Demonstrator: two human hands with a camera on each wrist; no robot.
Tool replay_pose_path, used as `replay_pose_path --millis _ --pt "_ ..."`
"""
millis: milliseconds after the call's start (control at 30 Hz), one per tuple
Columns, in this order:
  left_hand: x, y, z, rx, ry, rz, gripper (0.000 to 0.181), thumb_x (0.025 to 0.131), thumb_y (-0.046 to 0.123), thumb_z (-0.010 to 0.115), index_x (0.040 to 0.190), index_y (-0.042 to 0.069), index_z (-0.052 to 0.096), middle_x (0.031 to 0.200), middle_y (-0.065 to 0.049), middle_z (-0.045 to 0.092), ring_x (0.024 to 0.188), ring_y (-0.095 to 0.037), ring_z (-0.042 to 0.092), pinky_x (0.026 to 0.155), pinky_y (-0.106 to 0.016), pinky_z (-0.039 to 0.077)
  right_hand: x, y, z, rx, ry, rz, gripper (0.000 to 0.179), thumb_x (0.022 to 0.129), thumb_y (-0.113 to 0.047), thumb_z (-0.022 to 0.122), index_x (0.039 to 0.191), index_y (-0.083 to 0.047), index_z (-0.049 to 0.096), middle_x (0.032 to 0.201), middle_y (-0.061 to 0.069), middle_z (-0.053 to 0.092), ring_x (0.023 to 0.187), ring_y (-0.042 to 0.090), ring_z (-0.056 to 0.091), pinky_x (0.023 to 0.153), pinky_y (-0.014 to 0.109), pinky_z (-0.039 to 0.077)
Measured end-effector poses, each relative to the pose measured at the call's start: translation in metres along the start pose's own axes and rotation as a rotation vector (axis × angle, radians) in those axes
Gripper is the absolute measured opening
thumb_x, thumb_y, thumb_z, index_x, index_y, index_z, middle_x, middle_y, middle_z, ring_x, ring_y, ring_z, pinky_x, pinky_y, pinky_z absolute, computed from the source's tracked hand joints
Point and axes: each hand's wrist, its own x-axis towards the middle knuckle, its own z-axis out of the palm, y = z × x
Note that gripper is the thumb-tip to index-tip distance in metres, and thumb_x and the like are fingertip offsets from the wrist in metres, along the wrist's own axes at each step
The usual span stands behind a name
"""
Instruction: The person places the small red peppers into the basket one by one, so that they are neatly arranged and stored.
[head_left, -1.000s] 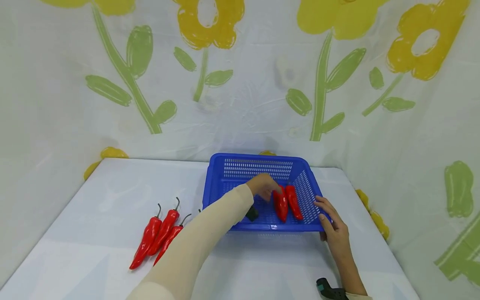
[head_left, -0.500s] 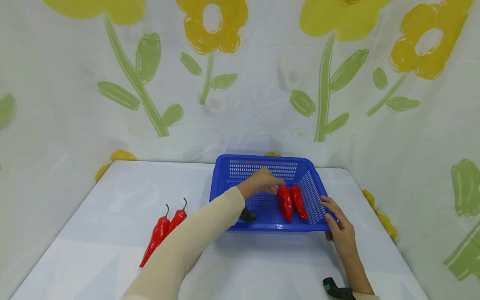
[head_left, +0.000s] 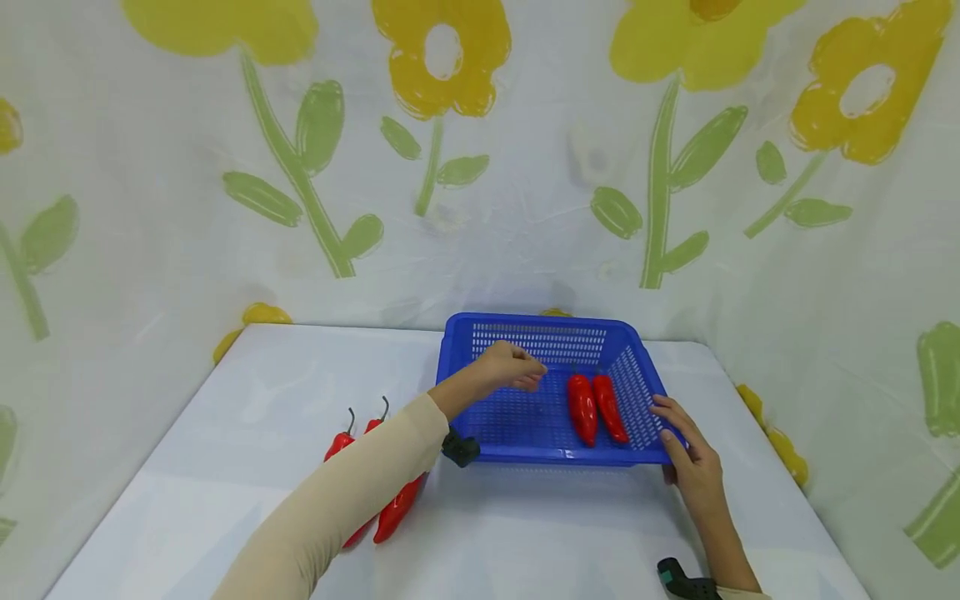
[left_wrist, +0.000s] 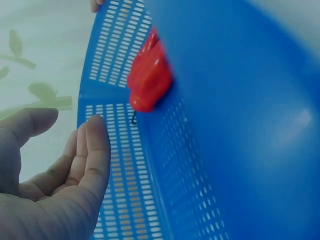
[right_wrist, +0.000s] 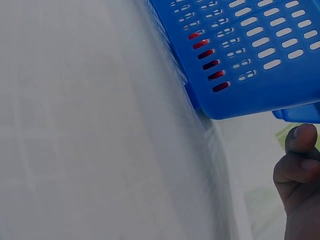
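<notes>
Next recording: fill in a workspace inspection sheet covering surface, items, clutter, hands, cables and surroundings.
Surface: white table.
Items: blue basket holding two red peppers; more peppers on the table, partly hidden by the left sleeve, so not countable.
Clutter: nothing seen.
Hands: left hand over the basket, holding nothing; right hand gripping its near right corner.
Cables: nothing seen.
Surroundings: pale backdrop printed with yellow flowers.

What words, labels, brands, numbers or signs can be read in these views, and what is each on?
None can be read.
The blue plastic basket, red chili peppers and pale tabletop show no lettering.
The flower-print backdrop shows only pictures.
Any marking on the black wrist devices is too small to tell.
</notes>
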Motion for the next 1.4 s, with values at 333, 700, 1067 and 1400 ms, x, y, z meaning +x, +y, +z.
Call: replay_pose_path --millis 333,700,1067,1400 --pt "-0.023 -0.011 -0.018 -0.051 -0.045 0.058 0.023 0.095 0.014 0.069 0.109 -0.004 0.069 0.100 -0.012 0.072 0.103 -0.035 0.069 0.089 -0.039 0.057 -0.002 -0.005 0.000 0.015 0.017 0.017 0.037 0.107 -0.017 0.047 0.143 -0.012 0.054 0.154 -0.001 0.042 0.054 0.020 0.048 0.044 0.027 0.048" --pt "-0.049 -0.017 -0.045 -0.102 -0.033 0.114 0.030 0.097 0.013 0.066 0.116 -0.010 0.064 0.104 -0.017 0.069 0.091 -0.025 0.070 0.092 -0.042 0.056 -0.003 -0.006 0.000 0.019 0.016 0.018 0.037 0.107 -0.018 0.047 0.143 -0.012 0.055 0.154 -0.003 0.042 0.054 0.019 0.048 0.044 0.027 0.047" --pt "-0.077 -0.034 -0.083 -0.152 0.079 0.118 0.032 0.100 0.014 0.063 0.121 -0.009 0.061 0.110 -0.017 0.067 0.106 -0.035 0.066 0.096 -0.039 0.054 0.001 -0.002 0.001 0.038 0.020 0.001 0.036 0.107 -0.014 0.046 0.141 -0.007 0.055 0.152 -0.002 0.044 0.051 0.019 0.047 0.042 0.026 0.046" --pt "-0.102 -0.059 -0.110 -0.137 0.189 0.085 0.038 0.099 0.022 0.065 0.125 -0.006 0.060 0.115 -0.021 0.066 0.103 -0.031 0.068 0.100 -0.046 0.050 -0.001 -0.006 0.000 0.000 0.018 0.022 0.038 0.107 -0.019 0.047 0.144 -0.013 0.054 0.153 -0.005 0.043 0.055 0.019 0.048 0.044 0.026 0.048"
